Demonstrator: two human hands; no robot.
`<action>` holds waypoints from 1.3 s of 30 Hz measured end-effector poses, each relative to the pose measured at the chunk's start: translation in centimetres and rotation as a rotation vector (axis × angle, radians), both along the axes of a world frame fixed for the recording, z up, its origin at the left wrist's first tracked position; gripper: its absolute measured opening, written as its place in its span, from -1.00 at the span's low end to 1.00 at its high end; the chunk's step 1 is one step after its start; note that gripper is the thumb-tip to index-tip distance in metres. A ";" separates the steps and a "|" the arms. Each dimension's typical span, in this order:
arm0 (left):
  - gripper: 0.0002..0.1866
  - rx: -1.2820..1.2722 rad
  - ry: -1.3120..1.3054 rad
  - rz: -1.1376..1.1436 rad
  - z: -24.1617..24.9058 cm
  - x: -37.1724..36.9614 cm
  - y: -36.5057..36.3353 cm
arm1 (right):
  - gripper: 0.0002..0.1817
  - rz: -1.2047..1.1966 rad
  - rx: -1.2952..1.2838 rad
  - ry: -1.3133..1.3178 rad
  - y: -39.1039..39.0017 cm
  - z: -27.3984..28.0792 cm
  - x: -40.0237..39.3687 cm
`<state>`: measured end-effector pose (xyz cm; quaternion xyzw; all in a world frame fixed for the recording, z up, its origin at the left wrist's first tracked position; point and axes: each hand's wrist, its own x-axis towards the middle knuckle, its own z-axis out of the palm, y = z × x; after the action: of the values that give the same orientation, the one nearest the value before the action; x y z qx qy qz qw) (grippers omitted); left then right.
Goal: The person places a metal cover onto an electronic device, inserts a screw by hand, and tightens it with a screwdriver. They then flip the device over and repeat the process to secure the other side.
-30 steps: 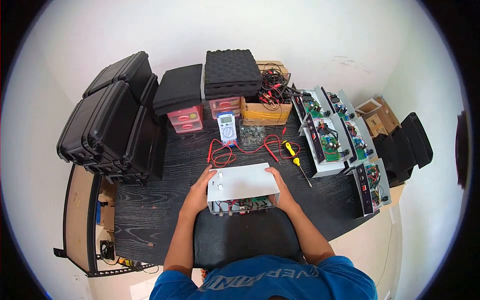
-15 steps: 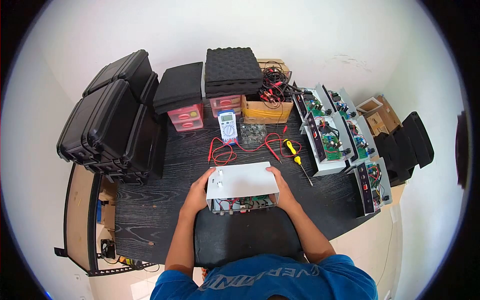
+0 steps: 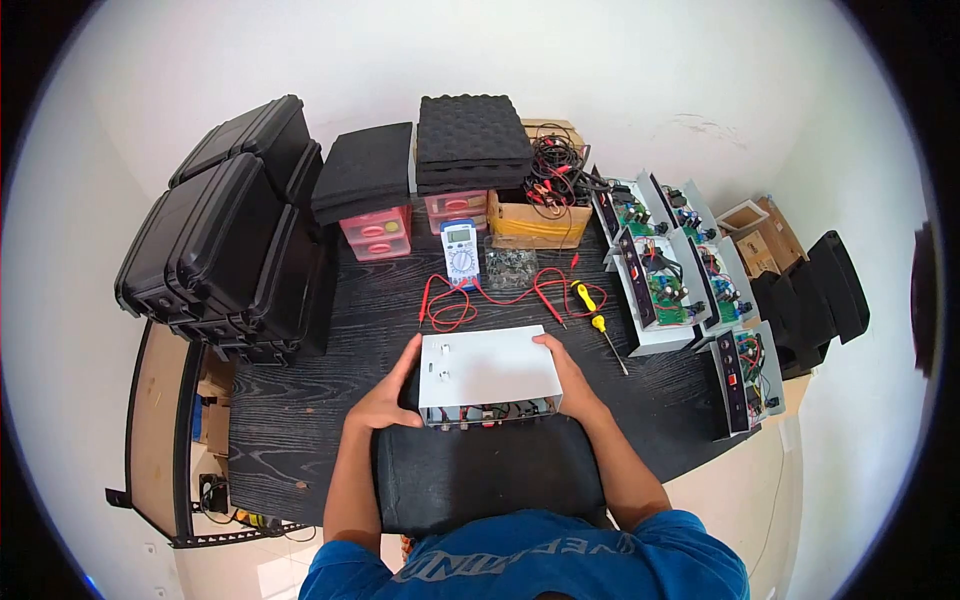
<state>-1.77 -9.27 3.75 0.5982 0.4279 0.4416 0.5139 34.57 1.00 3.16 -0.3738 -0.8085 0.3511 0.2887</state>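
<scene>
A white metal case [image 3: 490,370] sits in front of me at the near edge of the table, its front side showing connectors and wires inside. My left hand [image 3: 388,400] lies along its left side, fingers toward the back corner and thumb at the front corner. My right hand [image 3: 570,385] grips the right side, fingertips over the top's back corner. Behind the case lie red test leads [image 3: 452,312], a blue-and-white multimeter [image 3: 461,255] and a clear box of small parts [image 3: 511,268]. A yellow-handled screwdriver [image 3: 599,325] rests to the right.
Several open units with circuit boards [image 3: 665,285] stand on the right. Black hard cases [image 3: 205,240] are stacked at left. Foam sheets [image 3: 470,140] top red drawers [image 3: 378,235], beside a carton of cables [image 3: 540,220]. A black chair [image 3: 490,475] is against the table's near edge.
My left thumb has come into view at the case's front corner, and the left hand sits slightly lower. The view has shifted a little; the right hand keeps its hold.
</scene>
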 end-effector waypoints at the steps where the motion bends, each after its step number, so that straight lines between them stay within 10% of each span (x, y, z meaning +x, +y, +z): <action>1: 0.59 -0.026 0.090 0.019 0.9 0.7 -0.2 | 0.01 0.022 -0.066 0.009 0.1 1.3 0.1; 17: 0.56 -0.053 0.057 0.098 0.7 1.6 -0.1 | 0.43 0.496 -0.803 0.526 3.3 -1.1 4.1; 26: 0.63 -0.058 0.085 0.092 0.4 1.4 -0.1 | 0.70 0.430 -0.594 0.252 2.3 0.2 3.5; 39: 0.73 -0.094 0.078 0.015 -0.1 0.8 0.1 | 0.60 0.478 -0.546 0.223 2.6 0.6 4.0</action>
<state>-0.94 -9.21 3.68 0.5871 0.4723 0.4011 0.5209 38.56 3.60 3.78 -0.1971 -0.7133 0.6496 0.1745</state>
